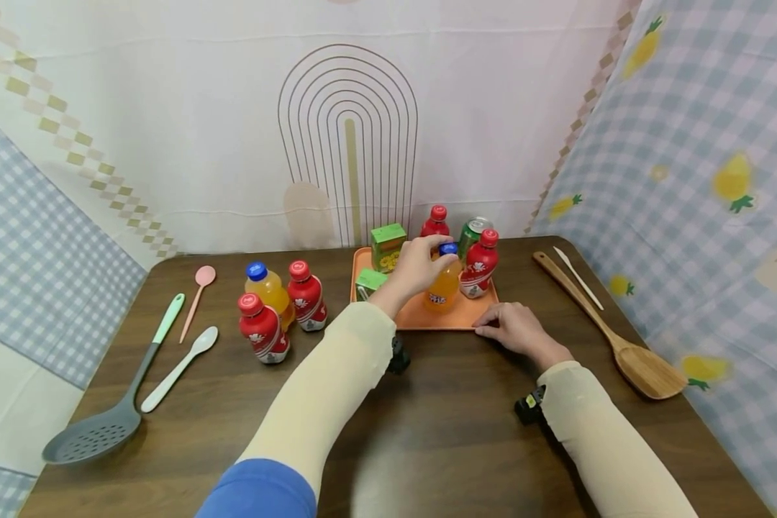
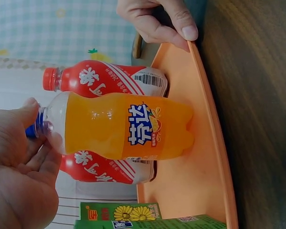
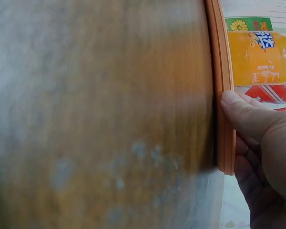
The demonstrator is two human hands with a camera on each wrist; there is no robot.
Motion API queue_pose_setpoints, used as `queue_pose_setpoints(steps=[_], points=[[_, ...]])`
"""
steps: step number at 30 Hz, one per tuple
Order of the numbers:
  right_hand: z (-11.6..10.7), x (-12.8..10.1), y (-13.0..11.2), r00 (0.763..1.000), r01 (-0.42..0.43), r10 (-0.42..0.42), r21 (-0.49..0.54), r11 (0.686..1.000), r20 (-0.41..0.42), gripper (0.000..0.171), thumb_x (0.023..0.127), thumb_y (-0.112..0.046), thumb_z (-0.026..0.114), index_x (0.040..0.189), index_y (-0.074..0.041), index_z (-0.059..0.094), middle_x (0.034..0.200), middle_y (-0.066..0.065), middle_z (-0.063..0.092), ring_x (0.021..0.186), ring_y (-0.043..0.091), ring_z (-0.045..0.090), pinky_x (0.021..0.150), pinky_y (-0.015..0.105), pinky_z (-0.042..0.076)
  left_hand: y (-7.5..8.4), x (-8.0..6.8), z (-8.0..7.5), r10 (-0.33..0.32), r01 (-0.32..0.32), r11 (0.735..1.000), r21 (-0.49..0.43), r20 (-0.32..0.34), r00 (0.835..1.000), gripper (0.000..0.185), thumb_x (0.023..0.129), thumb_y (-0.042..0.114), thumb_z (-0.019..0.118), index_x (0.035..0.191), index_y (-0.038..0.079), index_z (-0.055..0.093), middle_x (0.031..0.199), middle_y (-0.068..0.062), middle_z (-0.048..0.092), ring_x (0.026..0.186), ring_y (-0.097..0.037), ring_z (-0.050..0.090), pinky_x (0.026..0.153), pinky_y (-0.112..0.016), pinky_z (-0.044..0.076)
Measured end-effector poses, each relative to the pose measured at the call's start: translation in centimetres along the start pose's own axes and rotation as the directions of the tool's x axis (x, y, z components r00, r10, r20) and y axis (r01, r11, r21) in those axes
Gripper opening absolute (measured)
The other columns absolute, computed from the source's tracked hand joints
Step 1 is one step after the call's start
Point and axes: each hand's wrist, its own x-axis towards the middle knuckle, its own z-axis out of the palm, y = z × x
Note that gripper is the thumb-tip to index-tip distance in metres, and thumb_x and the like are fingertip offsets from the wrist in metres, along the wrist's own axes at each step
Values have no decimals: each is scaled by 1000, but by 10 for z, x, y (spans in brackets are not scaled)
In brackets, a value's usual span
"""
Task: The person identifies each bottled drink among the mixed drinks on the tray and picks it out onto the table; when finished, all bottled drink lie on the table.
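My left hand (image 1: 416, 266) pinches the blue-capped neck of an orange soda bottle (image 1: 443, 286), which stands upright on an orange tray (image 1: 414, 314). In the left wrist view, thumb and fingers wrap the cap of that soda bottle (image 2: 124, 126). My right hand (image 1: 516, 329) grips the tray's near right corner, and the right wrist view has its thumb on the tray's rim (image 3: 224, 129). Also on the tray are a red bottle (image 1: 479, 265) beside the soda, another red bottle (image 1: 434, 221) behind, a green can (image 1: 473, 234) and two green cartons (image 1: 387, 248).
Left of the tray stand two red bottles (image 1: 308, 296) and another orange soda bottle (image 1: 268, 288). A slotted turner (image 1: 97, 432), a white spoon (image 1: 181, 368) and a pink spoon (image 1: 197, 298) lie far left. A wooden spatula (image 1: 644, 368) and a white knife (image 1: 579, 279) lie right.
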Motion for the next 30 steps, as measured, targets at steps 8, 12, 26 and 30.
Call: queue_pose_setpoints(steps=[8,12,26,30], points=[[-2,-1,1,1000,-15,15,-16,1000,-3,6,85,-23,75,90,-24,78,89,-10,70,86,16,65,81,43,51,1,-3,3,-24,24,999,-30,-6,1000,41,92,29,66,131,18,61,122,-1,65,107,-16,61,90,-28,51],[-2,-2,1,1000,-19,19,-12,1000,3,6,85,-24,75,90,-24,78,89,-10,70,85,16,65,80,43,51,1,-4,6,-17,17,1000,13,-14,1000,42,92,30,66,132,19,60,123,-1,64,109,-17,60,92,-29,50],[1,0,1,1000,-10,10,-6,1000,5,7,85,-24,75,90,-24,78,89,-11,70,86,15,65,80,43,51,-2,-8,7,26,-25,1000,4,-63,998,40,92,24,67,131,20,61,124,-1,64,108,-16,61,90,-27,50],[1,1,0,1000,-11,11,-5,1000,2,6,84,-24,75,90,-24,79,88,-11,70,85,15,64,79,43,51,-2,-10,6,28,-28,1000,-9,-71,997,39,92,24,66,131,20,62,125,-1,64,105,-14,61,87,-24,50]])
